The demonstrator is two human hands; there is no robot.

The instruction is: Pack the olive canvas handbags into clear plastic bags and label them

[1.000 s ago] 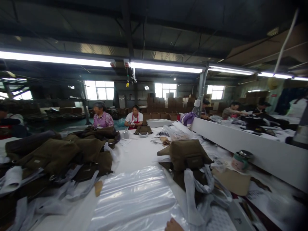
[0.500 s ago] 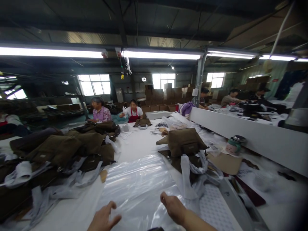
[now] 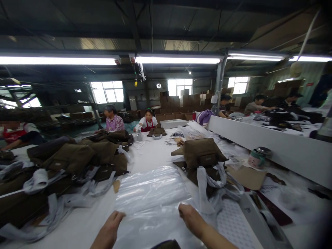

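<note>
A large clear plastic bag (image 3: 153,193) lies flat on the white table in front of me. My left hand (image 3: 112,224) pinches its left edge, with thumb and fingers pressed together. On the opposite edge, my right hand (image 3: 190,218) is closed with curled fingers around the plastic. Between my forearms, at the bottom of the view, the top of a dark olive bag (image 3: 166,245) shows; most of it is cut off. Beyond my right hand sits an olive fabric bag (image 3: 202,152), its handles wrapped in whitish material.
Piled olive bags (image 3: 74,159) with wrapped straps fill the left side. To the right are a grey tray (image 3: 252,221), brown card (image 3: 247,177), a green-and-pink mug (image 3: 255,159) and a low white partition (image 3: 275,147). Co-workers sit beyond, one in a red apron (image 3: 148,124).
My left hand has gone from open fingers to a pinch on the bag's left edge. The camera view has swung slightly left, and more of the olive bag shows below.
</note>
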